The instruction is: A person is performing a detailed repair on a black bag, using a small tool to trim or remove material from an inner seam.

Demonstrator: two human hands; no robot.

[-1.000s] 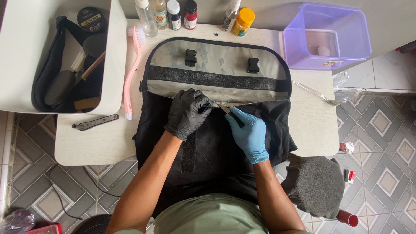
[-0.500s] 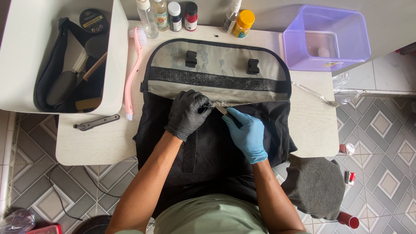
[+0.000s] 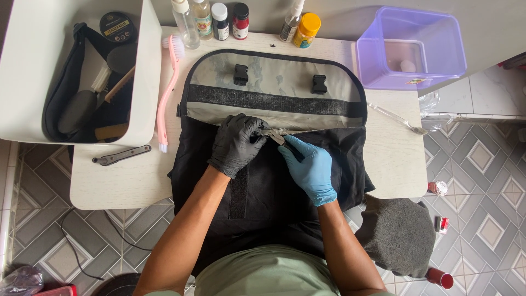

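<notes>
A black messenger bag (image 3: 263, 181) lies on a pale wooden table (image 3: 126, 181) with its grey flap (image 3: 274, 82) thrown open away from me. My left hand (image 3: 236, 143), in a black glove, pinches the bag's fabric at the fold under the flap. My right hand (image 3: 309, 167), in a blue glove, holds a small thin tool (image 3: 276, 137) whose tip touches the fold right beside the left fingers. Two black buckles (image 3: 241, 74) sit on the flap's inner side, above a dark strip of hook-and-loop tape.
A white bin (image 3: 143, 66) of brushes stands at the left. A pink brush (image 3: 169, 90) and a black tool (image 3: 120, 155) lie beside it. Several bottles (image 3: 219, 21) line the back edge, a purple tub (image 3: 411, 46) sits at the right, and a grey cloth (image 3: 397, 233) hangs low on the right.
Both hands stay at the fold. The right hand's tool has shifted only slightly along the seam.
</notes>
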